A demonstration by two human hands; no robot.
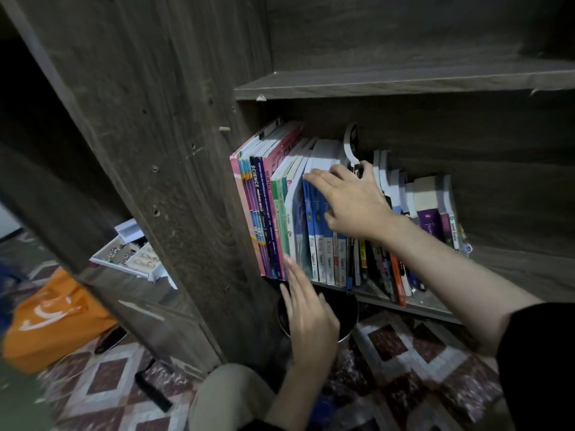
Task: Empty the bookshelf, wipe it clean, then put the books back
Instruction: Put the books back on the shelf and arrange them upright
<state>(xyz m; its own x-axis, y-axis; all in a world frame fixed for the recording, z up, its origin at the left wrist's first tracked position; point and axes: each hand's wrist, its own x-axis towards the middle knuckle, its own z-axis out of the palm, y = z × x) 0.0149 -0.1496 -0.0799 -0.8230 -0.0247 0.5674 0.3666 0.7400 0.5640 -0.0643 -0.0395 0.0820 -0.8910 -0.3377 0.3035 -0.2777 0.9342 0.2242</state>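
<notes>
A dark wooden bookshelf (174,126) holds a row of upright books on its low shelf board (435,306). At the left stand pink and purple science books (258,213), then green ones, then several blue-and-white books (314,225); smaller dark books (432,219) lean at the right. My right hand (351,203) lies over the tops and spines of the blue-and-white books, fingers spread and bent over their upper edges. With straight fingers, my left hand (308,309) is flat against the lower spines near the shelf's front edge.
A round dark metal bowl (345,312) sits on the patterned rug (413,353) below the shelf. Left of the shelf's side panel lie an orange bag (53,318), a white tray of small items (130,256) and a black stick-like object (152,391). The upper shelf board (404,84) looks bare.
</notes>
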